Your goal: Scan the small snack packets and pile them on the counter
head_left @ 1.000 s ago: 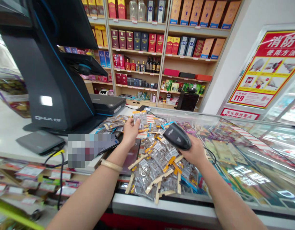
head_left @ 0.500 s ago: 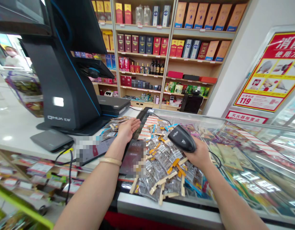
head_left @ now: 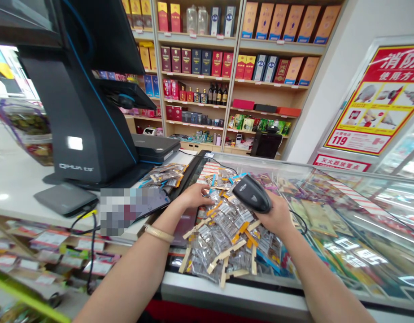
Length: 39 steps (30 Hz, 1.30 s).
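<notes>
My right hand [head_left: 278,216] is closed round a black barcode scanner [head_left: 251,193], held just above a heap of small clear packets with tan and orange tabs [head_left: 223,235] on the glass counter [head_left: 331,215]. My left hand [head_left: 193,196] lies palm down at the heap's far left edge, fingers stretched forward with their tips on a packet. A gold bracelet [head_left: 158,233] is on that wrist. A smaller pile of the same packets [head_left: 164,174] lies further left, beside the till.
A big black till terminal [head_left: 89,121] stands at the left on the white counter [head_left: 15,188], with a dark phone [head_left: 185,222] under my left wrist. The scanner's cable [head_left: 299,220] trails right. Shelves of boxes and bottles [head_left: 227,67] fill the back wall.
My left hand held a packet up by the scanner, dropped it on the smaller left pile, then came back onto the main heap. The right hand and scanner hardly moved.
</notes>
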Each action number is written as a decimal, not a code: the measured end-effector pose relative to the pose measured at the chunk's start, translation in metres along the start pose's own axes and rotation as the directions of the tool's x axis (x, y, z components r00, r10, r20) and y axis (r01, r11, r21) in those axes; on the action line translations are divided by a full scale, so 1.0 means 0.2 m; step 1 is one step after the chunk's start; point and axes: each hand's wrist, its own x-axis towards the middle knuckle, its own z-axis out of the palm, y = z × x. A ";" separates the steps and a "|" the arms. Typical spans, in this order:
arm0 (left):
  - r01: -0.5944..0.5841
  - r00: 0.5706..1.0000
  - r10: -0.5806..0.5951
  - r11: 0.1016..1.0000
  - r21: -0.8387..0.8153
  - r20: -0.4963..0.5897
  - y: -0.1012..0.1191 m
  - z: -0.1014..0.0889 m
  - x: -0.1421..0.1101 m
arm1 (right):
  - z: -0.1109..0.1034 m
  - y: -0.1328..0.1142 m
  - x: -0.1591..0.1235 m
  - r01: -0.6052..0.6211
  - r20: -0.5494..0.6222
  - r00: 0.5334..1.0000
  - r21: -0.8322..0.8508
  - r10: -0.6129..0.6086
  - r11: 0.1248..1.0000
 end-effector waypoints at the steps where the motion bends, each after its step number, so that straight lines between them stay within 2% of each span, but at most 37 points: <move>1: -0.013 1.000 0.012 0.999 -0.051 -0.017 0.00 0.00 0.00 | 0.00 0.00 0.00 -0.001 0.003 1.000 0.002 0.001 1.000; 4: -0.035 0.997 0.020 0.972 -0.230 -0.071 0.02 -0.01 -0.01 | 0.00 0.00 0.00 -0.014 0.022 1.000 -0.001 0.014 1.000; 7: -0.021 0.991 -0.041 0.896 -0.443 -0.129 0.06 -0.05 -0.03 | -0.01 0.01 0.00 -0.024 0.043 0.999 -0.016 0.025 1.000; 11: -0.085 0.946 -0.161 0.715 -0.694 -0.282 0.11 -0.08 -0.04 | 0.00 0.02 -0.01 -0.024 0.041 0.999 -0.015 0.025 1.000; 14: -0.173 0.937 -0.160 0.556 -0.813 -0.310 0.14 -0.06 -0.04 | 0.00 0.02 -0.01 -0.024 0.036 0.999 -0.008 0.024 1.000; 16: -0.213 0.940 -0.122 0.516 -0.830 -0.317 0.16 -0.04 -0.04 | 0.01 0.02 -0.01 -0.024 0.030 0.999 -0.002 0.024 1.000; 21: -0.225 0.956 -0.017 0.592 -0.774 -0.292 0.18 0.01 -0.06 | 0.00 0.00 0.00 -0.030 0.012 0.999 0.013 0.030 0.999; 25: -0.225 0.966 0.037 0.603 -0.765 -0.255 0.20 0.03 -0.07 | -0.01 0.00 0.00 -0.056 0.031 0.998 0.008 0.055 0.998; 33: -0.204 0.973 0.033 0.577 -0.791 -0.227 0.21 0.04 -0.08 | 0.00 0.01 0.00 -0.091 0.034 0.995 0.036 0.089 0.995; 36: -0.253 0.958 0.005 0.487 -0.836 -0.287 0.20 0.03 -0.06 | 0.00 0.01 -0.01 -0.085 0.036 0.996 0.003 0.085 0.996; 39: -0.363 0.900 -0.123 0.324 -0.874 -0.419 0.19 -0.02 -0.03 | 0.01 0.01 -0.01 -0.071 0.018 0.997 -0.005 0.071 0.997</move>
